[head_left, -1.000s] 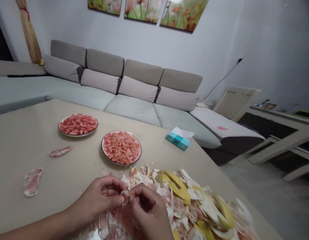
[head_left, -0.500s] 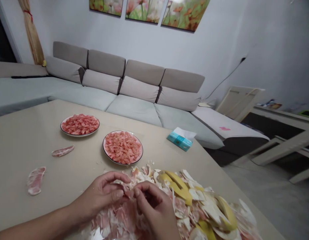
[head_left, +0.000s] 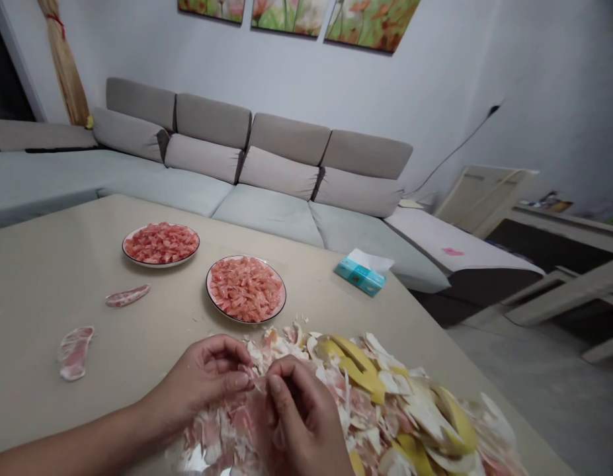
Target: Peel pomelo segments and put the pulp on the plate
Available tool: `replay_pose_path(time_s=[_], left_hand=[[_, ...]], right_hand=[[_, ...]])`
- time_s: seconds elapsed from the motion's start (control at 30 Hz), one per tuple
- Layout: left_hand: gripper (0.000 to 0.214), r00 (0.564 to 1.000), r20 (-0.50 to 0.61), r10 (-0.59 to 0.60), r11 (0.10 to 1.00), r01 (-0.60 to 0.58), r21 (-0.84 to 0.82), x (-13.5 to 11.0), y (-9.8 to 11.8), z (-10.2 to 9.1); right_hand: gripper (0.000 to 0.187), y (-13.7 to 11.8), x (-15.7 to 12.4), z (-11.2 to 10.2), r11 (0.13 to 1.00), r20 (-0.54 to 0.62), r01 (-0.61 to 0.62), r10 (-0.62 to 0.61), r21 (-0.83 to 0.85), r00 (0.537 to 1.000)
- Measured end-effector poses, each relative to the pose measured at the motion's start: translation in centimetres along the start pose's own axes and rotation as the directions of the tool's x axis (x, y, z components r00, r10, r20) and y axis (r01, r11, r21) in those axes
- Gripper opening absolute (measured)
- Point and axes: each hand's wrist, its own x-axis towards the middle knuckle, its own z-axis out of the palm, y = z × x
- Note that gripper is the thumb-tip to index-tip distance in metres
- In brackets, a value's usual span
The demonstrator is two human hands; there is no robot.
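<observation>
Over a heap of pomelo peel and membrane (head_left: 370,403), my two hands are close together. My left hand (head_left: 202,373) has its thumb and fingertips pinched on a small pinkish piece of pomelo membrane (head_left: 259,383). Thumb against forefinger, my right hand (head_left: 309,413) grips the other end of that piece. The fingers partly cover it, so whether any flesh clings to it is unclear. Just beyond my hands stands a dark-rimmed plate (head_left: 209,301) heaped with pink pomelo flesh. Two pomelo segments, a whitish one (head_left: 75,354) and a thinner one (head_left: 128,296), lie to the left.
A second plate (head_left: 160,264) of pomelo flesh stands farther back on the beige table (head_left: 33,277). A blue tissue pack (head_left: 360,274) lies near the table's right edge. Beyond is a grey sofa (head_left: 266,208); a white chair (head_left: 485,198) stands at right.
The view has shifted slightly. My left fingers have curled in more, and a thin strip of membrane now shows between my two hands. Plates and loose segments stay where they were.
</observation>
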Motion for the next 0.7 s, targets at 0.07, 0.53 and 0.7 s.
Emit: replay_pose_path(time_s=[0.07, 0.53, 0.7], left_hand=[[0.025, 1.0, 0.007, -0.021, 1.0, 0.021, -0.022, -0.1, 0.1, 0.2], [0.021, 0.991, -0.034, -0.131, 0.981, 0.125, -0.149, -0.2, 0.8, 0.1], [0.024, 0.991, -0.029, -0.133, 0.98, 0.127, -0.15, -0.3, 0.7, 0.3]], right_hand=[[0.026, 0.2, -0.2, 0.1, 1.0, -0.035, -0.008, 0.008, 0.014, 0.999], [0.014, -1.1, 1.3, -2.0, 0.998, -0.037, -0.002, -0.001, -0.064, 0.999], [0.009, -1.2, 1.1, -1.8, 0.97, 0.078, 0.137, -0.124, -0.202, 0.989]])
